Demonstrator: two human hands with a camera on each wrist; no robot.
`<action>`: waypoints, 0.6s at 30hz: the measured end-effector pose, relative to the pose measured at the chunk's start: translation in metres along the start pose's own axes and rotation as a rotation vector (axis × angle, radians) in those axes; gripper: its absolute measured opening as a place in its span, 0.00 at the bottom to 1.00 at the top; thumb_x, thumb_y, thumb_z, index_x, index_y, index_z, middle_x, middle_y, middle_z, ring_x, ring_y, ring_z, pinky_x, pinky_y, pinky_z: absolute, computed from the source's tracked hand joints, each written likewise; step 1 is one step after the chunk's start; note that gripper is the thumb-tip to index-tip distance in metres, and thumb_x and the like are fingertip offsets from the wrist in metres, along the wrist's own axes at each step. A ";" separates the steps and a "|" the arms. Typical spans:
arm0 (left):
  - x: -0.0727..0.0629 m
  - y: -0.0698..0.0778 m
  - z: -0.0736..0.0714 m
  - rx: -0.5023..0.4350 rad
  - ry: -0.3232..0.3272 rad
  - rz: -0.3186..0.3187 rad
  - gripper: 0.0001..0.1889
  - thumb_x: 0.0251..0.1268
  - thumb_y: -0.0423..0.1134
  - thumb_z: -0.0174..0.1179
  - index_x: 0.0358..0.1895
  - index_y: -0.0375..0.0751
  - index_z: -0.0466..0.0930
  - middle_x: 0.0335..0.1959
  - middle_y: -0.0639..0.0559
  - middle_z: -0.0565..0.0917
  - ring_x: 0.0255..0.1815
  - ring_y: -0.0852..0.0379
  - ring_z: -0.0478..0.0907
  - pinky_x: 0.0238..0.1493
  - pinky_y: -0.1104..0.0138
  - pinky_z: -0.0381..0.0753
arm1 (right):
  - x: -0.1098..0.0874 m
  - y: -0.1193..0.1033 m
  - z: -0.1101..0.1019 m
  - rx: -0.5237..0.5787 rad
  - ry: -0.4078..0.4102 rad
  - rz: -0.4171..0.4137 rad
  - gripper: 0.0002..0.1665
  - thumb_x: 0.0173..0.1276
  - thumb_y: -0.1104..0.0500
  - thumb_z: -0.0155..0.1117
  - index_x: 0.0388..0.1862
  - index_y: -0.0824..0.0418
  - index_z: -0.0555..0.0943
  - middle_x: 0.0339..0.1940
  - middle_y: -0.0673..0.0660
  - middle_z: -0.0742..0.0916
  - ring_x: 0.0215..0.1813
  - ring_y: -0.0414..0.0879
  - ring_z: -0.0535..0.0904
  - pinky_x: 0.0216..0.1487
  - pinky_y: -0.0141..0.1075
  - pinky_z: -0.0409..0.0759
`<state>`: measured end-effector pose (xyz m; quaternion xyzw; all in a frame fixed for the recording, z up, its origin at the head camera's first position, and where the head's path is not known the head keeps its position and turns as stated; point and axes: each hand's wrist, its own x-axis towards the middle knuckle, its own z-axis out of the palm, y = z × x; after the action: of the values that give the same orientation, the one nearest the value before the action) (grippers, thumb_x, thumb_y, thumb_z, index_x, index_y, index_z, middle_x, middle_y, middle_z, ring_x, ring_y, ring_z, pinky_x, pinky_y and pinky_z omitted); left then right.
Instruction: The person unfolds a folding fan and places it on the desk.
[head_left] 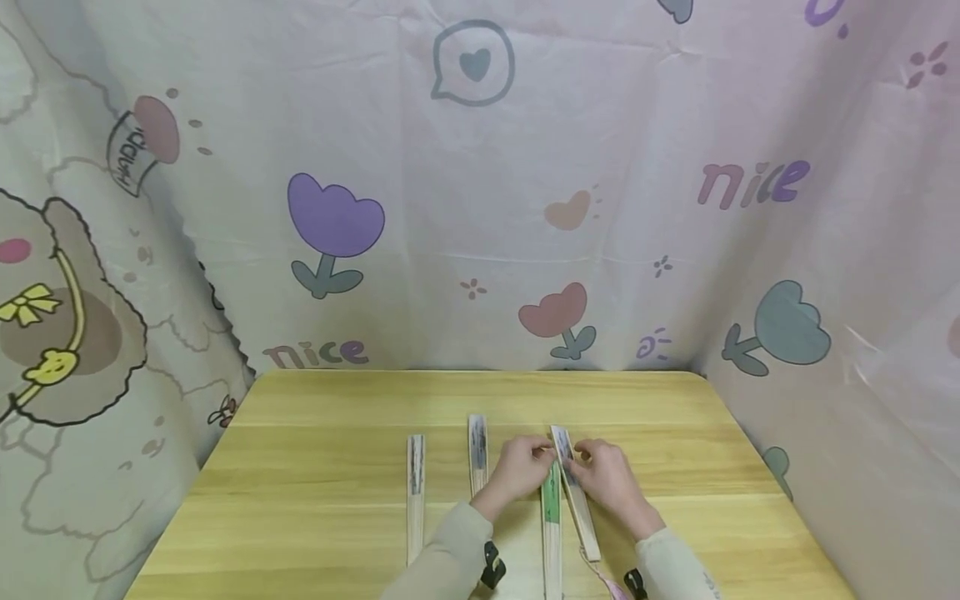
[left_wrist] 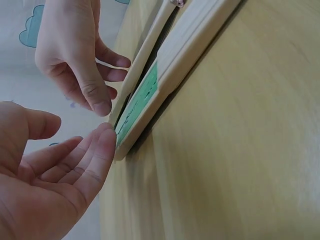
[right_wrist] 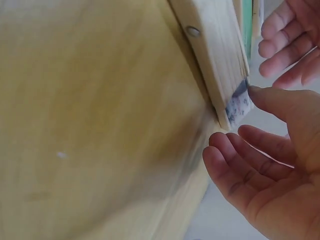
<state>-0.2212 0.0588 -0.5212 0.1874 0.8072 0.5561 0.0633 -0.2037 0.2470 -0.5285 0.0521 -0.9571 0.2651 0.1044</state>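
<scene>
A closed folding fan with a green printed end (head_left: 551,493) lies lengthwise on the table. To its right another closed fan (head_left: 576,500) lies at a slant, its far end dark-printed and a pink tassel (head_left: 613,588) at its near end. My left hand (head_left: 523,468) is at the far end of the green fan; in the left wrist view its fingertips (left_wrist: 104,131) are right at that end, thumb apart. My right hand (head_left: 606,477) is beside the slanted fan, thumb tip at its printed end and the other fingers loosely bent off the fan, as the right wrist view shows.
Two more closed folding fans lie to the left, one at the far left (head_left: 416,492) and one (head_left: 478,450) partly hidden by my left arm. The wooden table (head_left: 315,467) ends at a patterned cloth (head_left: 450,250) behind and at both sides.
</scene>
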 end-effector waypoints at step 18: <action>0.015 -0.011 0.024 0.009 0.021 -0.079 0.12 0.72 0.31 0.57 0.45 0.29 0.90 0.24 0.49 0.86 0.16 0.66 0.68 0.17 0.78 0.67 | -0.003 0.000 0.005 0.028 -0.039 -0.005 0.10 0.63 0.63 0.79 0.40 0.67 0.89 0.26 0.52 0.86 0.25 0.37 0.72 0.22 0.25 0.73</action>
<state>-0.2299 0.0821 -0.5389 0.1498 0.8171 0.5515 0.0757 -0.2013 0.2442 -0.5337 0.0614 -0.9551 0.2771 0.0855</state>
